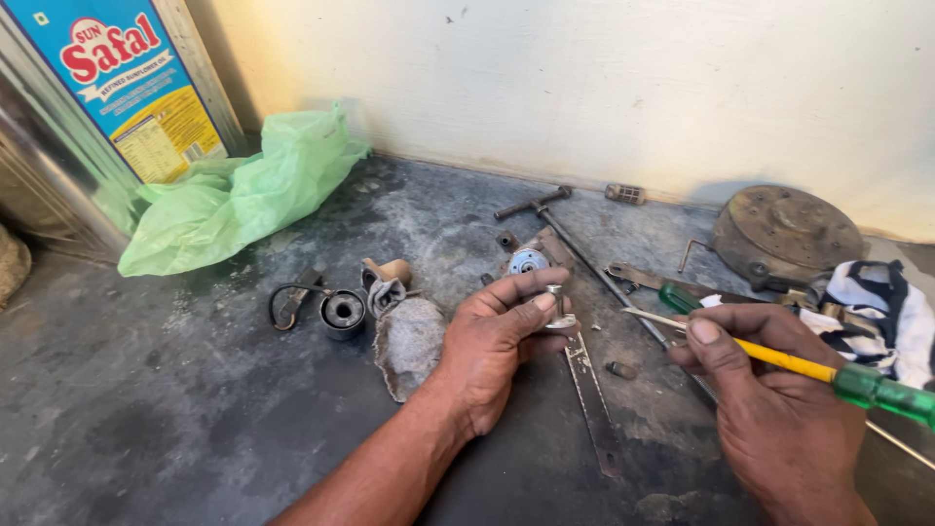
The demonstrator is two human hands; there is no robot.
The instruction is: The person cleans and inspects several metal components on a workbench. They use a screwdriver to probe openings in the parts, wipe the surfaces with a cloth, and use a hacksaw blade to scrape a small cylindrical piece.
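Observation:
My left hand (497, 341) grips a small shiny metal part (558, 310) between thumb and fingers, just above the floor. My right hand (769, 390) holds a screwdriver (779, 358) with a yellow shank and green handle; its thin metal tip points left toward the metal part and stops a little short of it. Behind my left hand lies a round silver bearing-like piece (528, 260) on a rusty metal bracket.
A dark cylindrical part (343, 312) with a wire, a grey rag (409, 341), a long T-handle rod (575, 248), a flat metal strip (592, 399), a rusty round plate (784, 234), a striped cloth (877, 307), a green plastic bag (243, 190) and a large tin (97, 107) sit on the stained floor.

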